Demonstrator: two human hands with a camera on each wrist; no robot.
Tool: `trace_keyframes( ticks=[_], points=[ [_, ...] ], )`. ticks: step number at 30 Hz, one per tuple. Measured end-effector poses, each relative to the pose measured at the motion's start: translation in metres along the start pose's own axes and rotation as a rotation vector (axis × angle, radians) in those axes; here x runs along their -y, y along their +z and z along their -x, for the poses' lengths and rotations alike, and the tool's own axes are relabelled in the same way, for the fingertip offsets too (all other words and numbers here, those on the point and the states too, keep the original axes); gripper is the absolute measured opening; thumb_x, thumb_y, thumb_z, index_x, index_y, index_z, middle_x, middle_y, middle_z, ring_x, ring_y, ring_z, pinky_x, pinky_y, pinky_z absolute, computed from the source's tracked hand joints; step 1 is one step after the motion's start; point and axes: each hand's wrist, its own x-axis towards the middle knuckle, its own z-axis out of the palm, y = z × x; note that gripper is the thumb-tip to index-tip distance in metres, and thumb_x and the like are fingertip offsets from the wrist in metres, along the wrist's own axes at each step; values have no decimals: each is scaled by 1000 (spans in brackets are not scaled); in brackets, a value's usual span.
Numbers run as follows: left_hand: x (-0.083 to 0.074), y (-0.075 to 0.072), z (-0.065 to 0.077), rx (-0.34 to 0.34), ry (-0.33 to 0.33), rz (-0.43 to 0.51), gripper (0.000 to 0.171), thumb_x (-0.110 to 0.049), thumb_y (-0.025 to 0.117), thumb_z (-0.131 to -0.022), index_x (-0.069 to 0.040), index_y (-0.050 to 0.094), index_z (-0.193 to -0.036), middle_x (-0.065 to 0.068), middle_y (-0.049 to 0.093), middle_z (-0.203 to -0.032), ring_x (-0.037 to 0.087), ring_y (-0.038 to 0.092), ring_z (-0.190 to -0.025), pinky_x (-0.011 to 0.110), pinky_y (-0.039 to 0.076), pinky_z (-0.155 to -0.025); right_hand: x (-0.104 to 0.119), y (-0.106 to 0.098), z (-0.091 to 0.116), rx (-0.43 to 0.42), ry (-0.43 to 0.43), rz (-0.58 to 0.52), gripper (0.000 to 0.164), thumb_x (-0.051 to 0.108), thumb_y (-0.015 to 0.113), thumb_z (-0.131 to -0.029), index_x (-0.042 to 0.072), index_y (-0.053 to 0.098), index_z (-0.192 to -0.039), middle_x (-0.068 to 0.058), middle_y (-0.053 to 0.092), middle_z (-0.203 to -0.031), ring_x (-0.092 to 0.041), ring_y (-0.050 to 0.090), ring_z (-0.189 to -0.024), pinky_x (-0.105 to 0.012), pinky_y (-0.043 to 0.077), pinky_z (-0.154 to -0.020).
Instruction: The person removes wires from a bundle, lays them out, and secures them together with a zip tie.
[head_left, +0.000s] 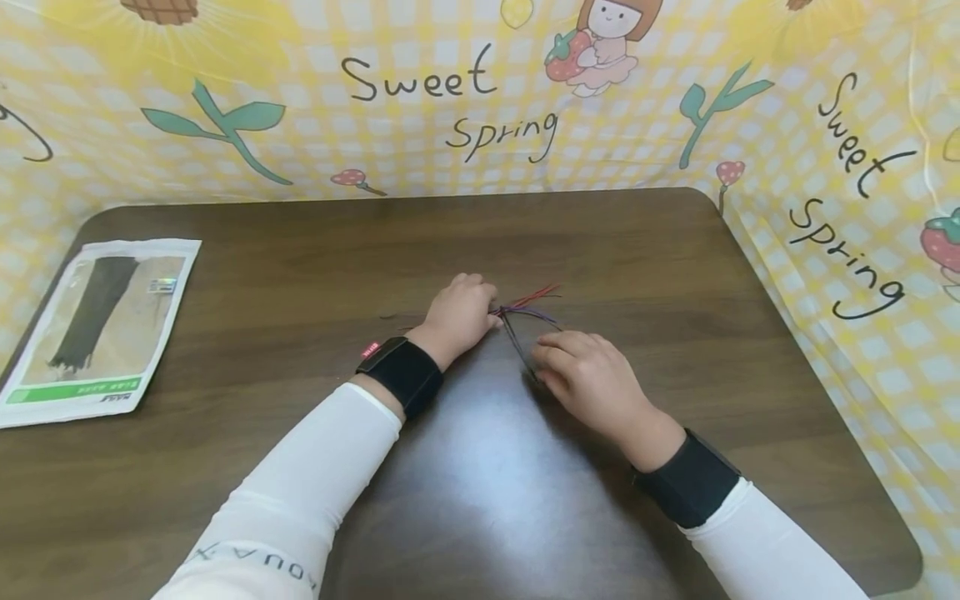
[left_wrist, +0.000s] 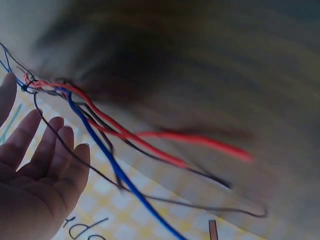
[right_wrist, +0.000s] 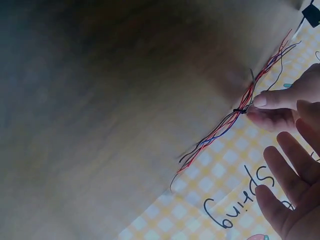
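A bundle of thin red, blue and dark wires is held in my left hand above the middle of the table, its ends fanning out to the right. In the right wrist view, thumb and finger of the left hand pinch the bundle beside a black tie round its middle. The left wrist view shows the near ends of the wires spreading loose. My right hand is just to the right, its fingertips close to two dark wire ends; in the right wrist view its fingers look relaxed and spread.
A flat white-edged package with a picture of a dark bundle lies at the table's left side. The brown table has rounded corners. Behind and to the right hangs a yellow checked cloth.
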Motion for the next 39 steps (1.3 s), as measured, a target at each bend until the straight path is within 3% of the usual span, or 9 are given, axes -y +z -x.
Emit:
trace_keyframes(
  ticks=[7, 14, 24, 39],
  points=[
    [-2, 1, -7, 29, -22, 0, 28, -23, 70, -90, -4, 67, -111, 10, 59, -111, 28, 52, -110, 39, 48, -92, -12, -6, -26, 54, 17, 79, 32, 11, 77, -80, 5, 71, -111, -11, 68, -115, -28, 62, -108, -45, 51, -87],
    [-5, 4, -10, 55, -39, -11, 17, -20, 70, -89, -4, 67, -93, 12, 59, -107, 30, 53, -107, 39, 48, -92, -21, -7, -49, 86, 14, 106, 25, 9, 74, -83, 6, 72, -108, -10, 68, -113, -28, 63, -106, -43, 52, -83],
    [-7, 4, -12, 82, -63, -46, 17, -14, 63, -93, -1, 69, -102, 14, 60, -115, 31, 52, -112, 41, 48, -93, -22, -8, -51, 107, 28, 92, 29, 9, 75, -83, 6, 71, -112, -10, 68, -115, -27, 61, -108, -43, 51, -84],
    [-3, 1, -11, 74, -21, -43, 9, -7, 57, -89, -4, 65, -84, 12, 67, -102, 31, 60, -103, 43, 50, -87, -24, -5, -42, 71, 40, 68, 30, 8, 75, -81, 5, 71, -110, -9, 68, -113, -28, 61, -109, -44, 50, -87]
  ],
)
